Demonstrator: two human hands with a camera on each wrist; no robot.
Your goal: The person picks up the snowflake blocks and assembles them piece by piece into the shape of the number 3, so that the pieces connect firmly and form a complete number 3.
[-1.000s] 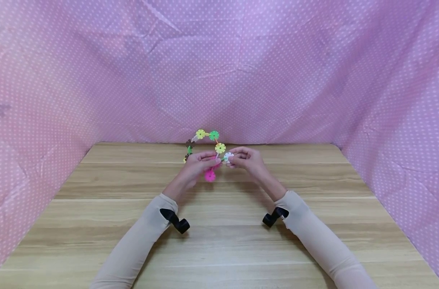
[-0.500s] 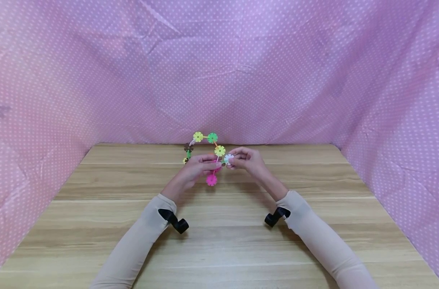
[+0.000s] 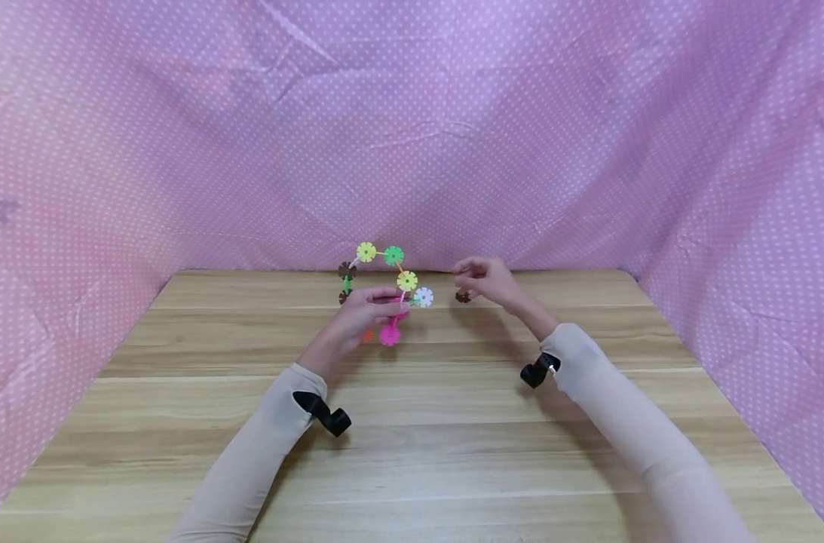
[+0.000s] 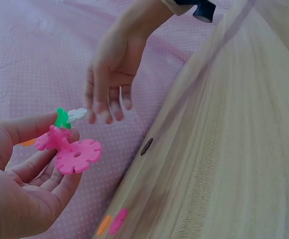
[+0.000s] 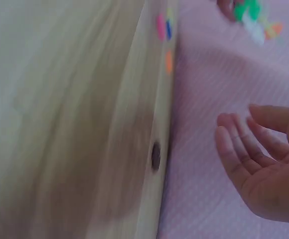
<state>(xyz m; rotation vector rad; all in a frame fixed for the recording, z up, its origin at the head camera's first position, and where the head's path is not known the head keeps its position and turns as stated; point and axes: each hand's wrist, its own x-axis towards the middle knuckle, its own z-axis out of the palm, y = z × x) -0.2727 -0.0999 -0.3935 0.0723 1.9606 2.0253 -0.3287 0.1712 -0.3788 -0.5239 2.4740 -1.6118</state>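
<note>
My left hand (image 3: pixel 357 315) pinches a looped chain of slotted plastic snowflake discs (image 3: pixel 393 256) above the table, holding it by its pink part. Yellow, green and brown discs curve up and to the left, partly hidden by that hand. A white disc (image 3: pixel 423 297) sticks out on the chain's right side, and a pink disc (image 4: pixel 78 155) hangs low. My right hand (image 3: pixel 491 285) is raised with bent, loose fingers and nothing between them. A loose brown disc (image 4: pixel 146 147) lies flat on the table, below the right fingers and apart from them.
Loose orange (image 4: pixel 103 225) and pink (image 4: pixel 118 221) discs lie on the wooden table (image 3: pixel 412 452) below my left hand. A blue disc (image 5: pixel 169 29) shows among others in the right wrist view. Polka-dot pink cloth (image 3: pixel 412 151) hangs behind the table's far edge.
My right hand has let go of the white disc and moved right, over the brown disc. The left hand has shifted slightly left with the chain.
</note>
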